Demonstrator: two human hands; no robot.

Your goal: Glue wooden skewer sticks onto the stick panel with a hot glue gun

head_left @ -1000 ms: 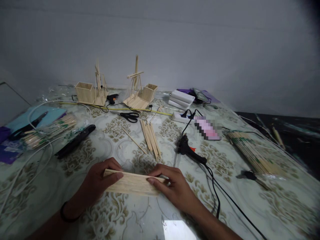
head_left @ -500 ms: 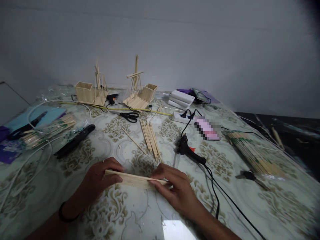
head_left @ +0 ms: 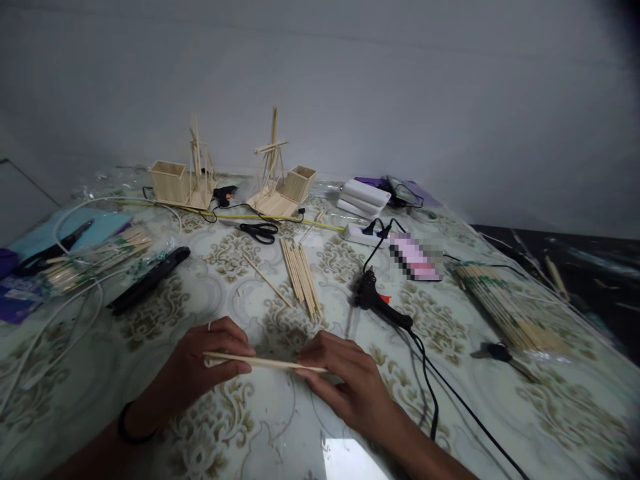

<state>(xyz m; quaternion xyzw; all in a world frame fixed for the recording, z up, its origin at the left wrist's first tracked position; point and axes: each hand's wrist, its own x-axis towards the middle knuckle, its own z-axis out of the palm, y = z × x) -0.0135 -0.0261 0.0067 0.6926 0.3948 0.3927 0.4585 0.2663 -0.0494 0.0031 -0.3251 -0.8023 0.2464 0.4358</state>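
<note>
A flat panel of glued wooden sticks [head_left: 270, 363] is held just above the patterned tablecloth [head_left: 465, 400], seen nearly edge-on as a thin strip. My left hand [head_left: 200, 370] pinches its left end, fingers closed round it. My right hand [head_left: 345, 383] grips its right end the same way. A loose bundle of wooden sticks [head_left: 300, 270] lies just beyond the panel, and a single stick [head_left: 267, 281] lies to its left.
A black glue gun [head_left: 383, 305] with its cord lies right of my hands. Scissors [head_left: 259, 231], two stick models [head_left: 183, 183] [head_left: 280, 187], a power strip [head_left: 363, 233], a phone [head_left: 415, 257], a packet of sticks [head_left: 505, 307] and black pliers [head_left: 150, 280] surround them.
Both hands have tilted the stick panel from showing its broad face to nearly edge-on, while keeping hold of its ends.
</note>
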